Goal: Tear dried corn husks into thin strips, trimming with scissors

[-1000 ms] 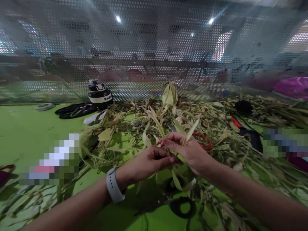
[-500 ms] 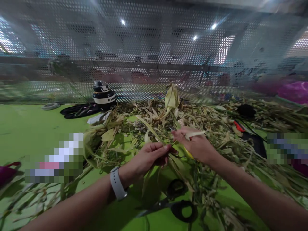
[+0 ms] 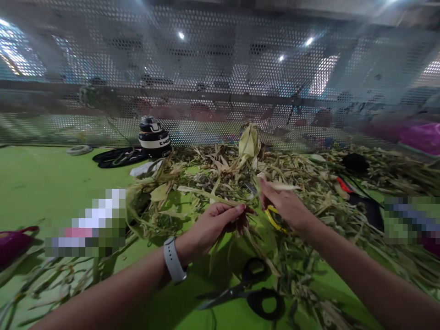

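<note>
My left hand [image 3: 223, 219], with a white-banded watch [image 3: 173, 260] on the wrist, pinches a pale-green strip of dry leaf [image 3: 202, 195] between thumb and fingers. More thin strips hang below those fingers. To its right, my right hand [image 3: 283, 204] has its fingers curled, and a pale pointed leaf piece [image 3: 283, 186] sticks out across its back from between them. Yellow-handled scissors [image 3: 275, 221] show partly beneath this hand; whether it touches them is unclear. Open black-handled scissors [image 3: 240, 293] lie on the green surface [image 3: 154, 307] below my hands.
Heaps of dry leaf strips [image 3: 309, 183] spread across the back and right. A bundled leaf piece [image 3: 249, 143] stands at the back before the perforated metal screen [image 3: 220, 68]. A black bottle [image 3: 154, 140], a tape roll [image 3: 79, 150] and a purple item [image 3: 15, 245] are at left.
My right hand has drawn slightly away from my left, uncovering more of the yellow handles. The strip in my left hand now lies flatter, pointing left. The view has shifted slightly.
</note>
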Tool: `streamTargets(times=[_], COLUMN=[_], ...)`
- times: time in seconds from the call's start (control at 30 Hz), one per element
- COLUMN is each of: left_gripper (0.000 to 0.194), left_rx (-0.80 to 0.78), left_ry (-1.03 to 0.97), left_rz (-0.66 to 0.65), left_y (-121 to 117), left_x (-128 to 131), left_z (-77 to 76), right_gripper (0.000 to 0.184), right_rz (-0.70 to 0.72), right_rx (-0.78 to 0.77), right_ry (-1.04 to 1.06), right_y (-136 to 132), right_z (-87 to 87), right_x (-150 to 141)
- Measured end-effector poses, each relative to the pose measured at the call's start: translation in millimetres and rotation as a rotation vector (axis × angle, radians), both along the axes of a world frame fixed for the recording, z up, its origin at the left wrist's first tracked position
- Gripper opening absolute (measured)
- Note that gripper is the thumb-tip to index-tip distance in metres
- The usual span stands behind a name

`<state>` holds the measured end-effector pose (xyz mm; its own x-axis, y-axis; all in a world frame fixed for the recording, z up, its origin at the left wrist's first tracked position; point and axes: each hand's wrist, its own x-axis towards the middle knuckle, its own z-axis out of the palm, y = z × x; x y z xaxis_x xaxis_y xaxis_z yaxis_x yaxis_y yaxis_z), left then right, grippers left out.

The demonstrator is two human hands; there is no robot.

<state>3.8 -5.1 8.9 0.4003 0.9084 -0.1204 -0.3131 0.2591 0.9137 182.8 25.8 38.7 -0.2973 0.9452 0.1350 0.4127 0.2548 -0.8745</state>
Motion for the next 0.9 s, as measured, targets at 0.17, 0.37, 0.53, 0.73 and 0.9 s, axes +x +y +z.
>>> streamTargets(times=[0.17,0.37,0.53,0.73,0.9], left_gripper=[0.023,0.024,0.026,0.027,0.024], left_rx=[0.010,0.045,0.037,0.031,0.009], left_ry=[-0.053,-0.011,-0.077,-0.157,-0.115], left_rz=[0.141,0.362,0.316,0.243,0.205], left_y=[5.0,7.4,8.0,6.3,3.4], left_x=[-1.5,1.2,1.2,1.6,4.8], left_z=[-2.4,-5.5,-5.7,-5.0,-6.9], right_gripper=[0.049,0.037,0.035,0.035,0.033], right_rz=[0.216,0.268,0.181,0.238,0.309], right_rx=[-0.124,0.009,-0.291,-0.671,-0.611], right_ry=[-0.124,-0.137,0.151,0.255,0.370], right_y=[-3.1,-3.5,-4.4,-6.8,-11.4], right_z=[-2.9,-9.0,-5.5,-8.9,-15.0], right_x=[-1.1,-6.9,-6.5,-8.1,-15.1])
